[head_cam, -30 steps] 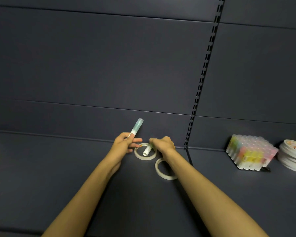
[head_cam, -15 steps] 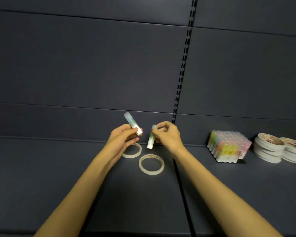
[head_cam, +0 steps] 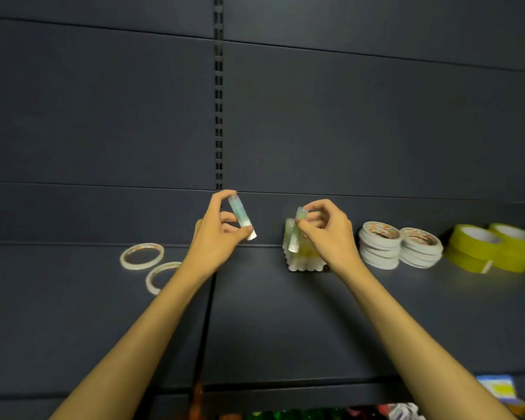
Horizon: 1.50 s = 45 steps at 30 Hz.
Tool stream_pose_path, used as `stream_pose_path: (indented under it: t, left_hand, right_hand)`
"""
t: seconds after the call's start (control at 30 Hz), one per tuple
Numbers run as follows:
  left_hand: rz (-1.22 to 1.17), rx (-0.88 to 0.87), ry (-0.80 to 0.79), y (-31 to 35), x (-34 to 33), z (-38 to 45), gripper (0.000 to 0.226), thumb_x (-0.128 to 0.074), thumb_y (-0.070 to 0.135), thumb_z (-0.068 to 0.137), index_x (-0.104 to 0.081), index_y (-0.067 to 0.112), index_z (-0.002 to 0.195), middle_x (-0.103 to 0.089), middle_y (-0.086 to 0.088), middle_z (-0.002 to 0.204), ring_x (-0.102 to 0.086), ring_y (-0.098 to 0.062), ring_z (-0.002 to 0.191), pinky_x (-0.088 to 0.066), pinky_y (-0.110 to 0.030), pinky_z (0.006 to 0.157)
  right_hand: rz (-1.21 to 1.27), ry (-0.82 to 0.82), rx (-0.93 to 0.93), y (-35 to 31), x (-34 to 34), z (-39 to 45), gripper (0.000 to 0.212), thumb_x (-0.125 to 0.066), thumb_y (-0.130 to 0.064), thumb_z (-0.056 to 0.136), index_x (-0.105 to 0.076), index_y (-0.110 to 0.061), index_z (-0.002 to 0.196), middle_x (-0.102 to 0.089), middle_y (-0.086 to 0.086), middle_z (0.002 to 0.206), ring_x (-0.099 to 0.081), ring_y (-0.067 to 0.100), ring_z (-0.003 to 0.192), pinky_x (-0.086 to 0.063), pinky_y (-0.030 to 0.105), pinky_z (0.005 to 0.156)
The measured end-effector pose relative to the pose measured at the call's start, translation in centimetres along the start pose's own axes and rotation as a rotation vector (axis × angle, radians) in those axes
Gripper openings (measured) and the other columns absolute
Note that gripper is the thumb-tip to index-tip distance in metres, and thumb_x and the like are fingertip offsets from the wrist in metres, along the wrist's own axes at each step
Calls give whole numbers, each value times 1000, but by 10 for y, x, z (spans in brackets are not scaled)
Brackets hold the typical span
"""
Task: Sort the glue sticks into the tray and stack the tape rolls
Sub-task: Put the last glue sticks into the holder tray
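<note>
Both forearms are reaching in; the left hand (head_cam: 217,237) is pinching a glue stick (head_cam: 241,218) tilted, well left of the tray. The right hand (head_cam: 326,234) is nearer, pinching another stick (head_cam: 296,233) near-upright just above the tray of glue sticks (head_cam: 302,262), largely hiding it. Two loose tape rolls (head_cam: 141,256) are lying far left.
</note>
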<state>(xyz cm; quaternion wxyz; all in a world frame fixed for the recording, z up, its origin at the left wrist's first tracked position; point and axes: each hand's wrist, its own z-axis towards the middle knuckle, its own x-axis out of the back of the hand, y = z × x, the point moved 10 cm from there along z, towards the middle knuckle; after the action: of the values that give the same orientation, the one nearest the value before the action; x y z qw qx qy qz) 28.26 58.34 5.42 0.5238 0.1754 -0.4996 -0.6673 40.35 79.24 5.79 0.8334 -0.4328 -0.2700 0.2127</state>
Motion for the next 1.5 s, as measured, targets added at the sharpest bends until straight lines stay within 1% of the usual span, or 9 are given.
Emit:
stream_pose_path:
  t: [0.1,0.33,0.47,0.57,0.7,0.97,1.1,1.37,1.5]
  left_hand:
    - [41,-50,-21,17,-51,-4,62,-74,13,84,-43,36,133,-68,8,105,-73,-9,75,-55,-34,80]
    - [108,-169,35,44,-125,-13,45,-64,15,95,-46,27,135,-64,9,101,-67,-8,69,-50,-16,68]
    - [311,-255,21,45,-158,-10,38,-59,25,98,-47,28,134,-62,6,87,-61,-11,79,-54,-35,79]
    - [417,-258,9,44,-177,-7,33,-57,29,98,-47,30,130,-64,4,92,-62,-15,83,-53,-42,78]
    - [559,-319,44,48,-192,-6,28,-57,30,98,-51,25,126,-62,4,103,-54,-20,97,-44,-39,84]
    - [757,-432,69,47,-217,-2,16,-59,26,95,-58,19,110,-60,2,104,-46,-22,92,-36,-36,81]
    - [825,-426,49,36,-225,2,19,-61,28,92,-60,22,110,-61,3,104,-48,-21,95,-41,-39,82]
    - [873,-486,97,16,-224,7,23,-70,32,91,-68,13,105,-62,1,100,-52,-22,91,-29,-31,77]
    - [846,-500,106,18,-223,0,23,-61,25,86,-69,13,104,-61,0,104,-54,-21,96,-32,-33,81]
  right_hand:
    - [5,9,52,17,46,5,19,-71,-12,79,-61,-22,93,-68,0,81,-63,17,67,-59,43,73]
    - [-68,-21,120,64,97,17,20,-68,-15,87,-55,-21,102,-64,-4,80,-59,6,62,-51,31,63]
    - [-149,-77,166,85,94,16,23,-69,-20,88,-54,-22,105,-66,-6,87,-65,7,73,-57,34,69]
    - [-173,-114,217,95,88,14,24,-68,-22,89,-53,-23,108,-66,-6,89,-66,8,76,-58,38,71]
    - [-197,-156,249,107,76,12,24,-67,-26,92,-52,-23,111,-66,-5,90,-65,9,78,-58,37,71]
    - [-181,-167,269,118,68,15,18,-66,-24,94,-53,-22,106,-68,-3,94,-68,8,82,-59,35,74]
    - [-245,-190,327,119,64,15,15,-66,-24,93,-55,-19,102,-64,-1,95,-66,10,81,-58,36,73]
    - [-346,-195,401,114,60,12,14,-65,-23,93,-53,-18,98,-56,-1,91,-58,13,76,-54,41,68]
    - [-329,-219,380,118,59,10,10,-61,-15,93,-53,-18,99,-55,-1,92,-58,15,78,-54,41,69]
